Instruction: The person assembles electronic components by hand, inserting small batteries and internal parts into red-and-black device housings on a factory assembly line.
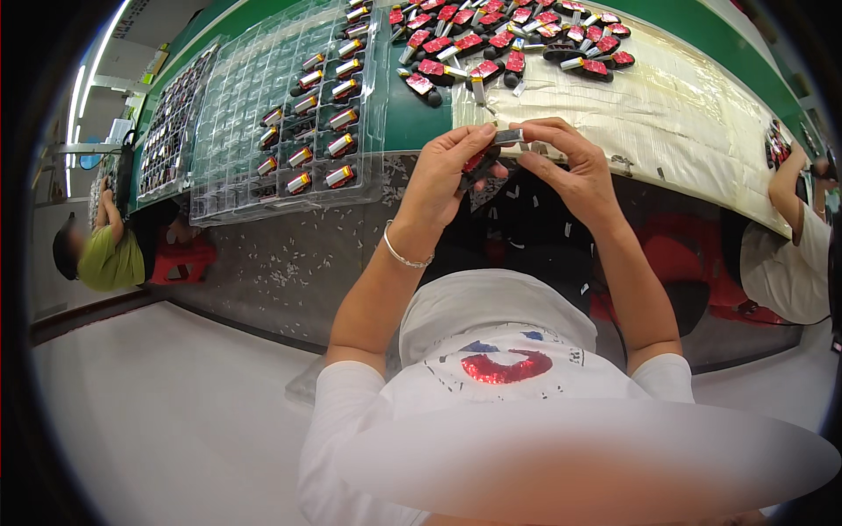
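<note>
My left hand (449, 167) is closed around a small black-and-red electronic unit (474, 161) with a silver battery-like block (508, 137) standing out at its upper end. Up against that block, my right hand (572, 159) has its thumb and index finger curled in a pinch; what lies between the fingertips is too small to make out. A heap of similar black units with red labels and silver blocks (469, 42) covers the table beyond my hands. To the left, a clear plastic compartment tray (237, 114) holds several such units in its right-hand columns.
Another filled tray (173, 123) lies farther left on the green table (412, 127). Cream wrapped sheeting (667, 105) covers the table's right part. White scraps litter the grey floor (289, 254). One person (114, 250) sits at the far left, another (785, 254) at the right.
</note>
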The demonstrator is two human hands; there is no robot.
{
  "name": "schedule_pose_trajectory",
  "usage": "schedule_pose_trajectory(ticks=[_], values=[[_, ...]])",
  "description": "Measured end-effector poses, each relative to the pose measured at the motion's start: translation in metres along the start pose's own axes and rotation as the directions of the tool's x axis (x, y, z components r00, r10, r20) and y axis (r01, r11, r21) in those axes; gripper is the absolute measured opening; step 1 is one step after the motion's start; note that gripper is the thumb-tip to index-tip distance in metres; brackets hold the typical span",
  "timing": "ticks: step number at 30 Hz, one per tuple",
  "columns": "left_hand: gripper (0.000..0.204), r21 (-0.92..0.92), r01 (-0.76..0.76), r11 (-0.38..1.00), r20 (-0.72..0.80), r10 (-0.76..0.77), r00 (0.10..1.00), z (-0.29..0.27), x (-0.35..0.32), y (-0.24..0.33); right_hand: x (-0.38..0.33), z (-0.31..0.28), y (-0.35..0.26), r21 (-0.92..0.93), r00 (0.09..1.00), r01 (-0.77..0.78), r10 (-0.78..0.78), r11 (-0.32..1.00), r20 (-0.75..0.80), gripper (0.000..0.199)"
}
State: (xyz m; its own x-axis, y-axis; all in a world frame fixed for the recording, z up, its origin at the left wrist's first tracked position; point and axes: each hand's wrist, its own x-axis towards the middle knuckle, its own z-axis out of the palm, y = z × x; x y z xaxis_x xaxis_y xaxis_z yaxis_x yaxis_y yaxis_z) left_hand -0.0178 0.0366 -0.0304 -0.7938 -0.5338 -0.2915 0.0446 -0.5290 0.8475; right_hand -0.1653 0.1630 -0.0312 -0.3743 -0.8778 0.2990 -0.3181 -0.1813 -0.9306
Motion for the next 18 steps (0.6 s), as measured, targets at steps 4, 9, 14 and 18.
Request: schedule_pose_trajectory(ticks=[4, 9, 14, 18], values=[[0.022, -0.083, 0.024, 0.996, 0.021, -0.022, 1.000, 0.017, -0.005, -0.005, -0.001, 0.015, 0.013, 0.286, 0.991, 0.010, 0.028, 0.958, -0.130, 0.020], [0.026, -0.081, -0.039, 0.996, -0.045, 0.035, 0.998, 0.025, -0.008, -0.007, -0.003, 0.027, 0.003, 0.448, 0.976, -0.075, 0.157, 0.891, -0.149, 0.016], [0.029, -0.119, -0.110, 0.987, 0.001, 0.111, 0.994, 0.028, -0.010, -0.010, 0.003, 0.028, -0.001, 0.426, 0.955, -0.050, 0.168, 0.904, -0.245, 0.013], [0.031, 0.023, -0.161, 0.987, 0.028, 0.160, 0.987, 0.025, -0.017, -0.009, 0.009, 0.018, -0.002, 0.470, 0.957, -0.015, 0.148, 0.883, -0.248, 0.012]])
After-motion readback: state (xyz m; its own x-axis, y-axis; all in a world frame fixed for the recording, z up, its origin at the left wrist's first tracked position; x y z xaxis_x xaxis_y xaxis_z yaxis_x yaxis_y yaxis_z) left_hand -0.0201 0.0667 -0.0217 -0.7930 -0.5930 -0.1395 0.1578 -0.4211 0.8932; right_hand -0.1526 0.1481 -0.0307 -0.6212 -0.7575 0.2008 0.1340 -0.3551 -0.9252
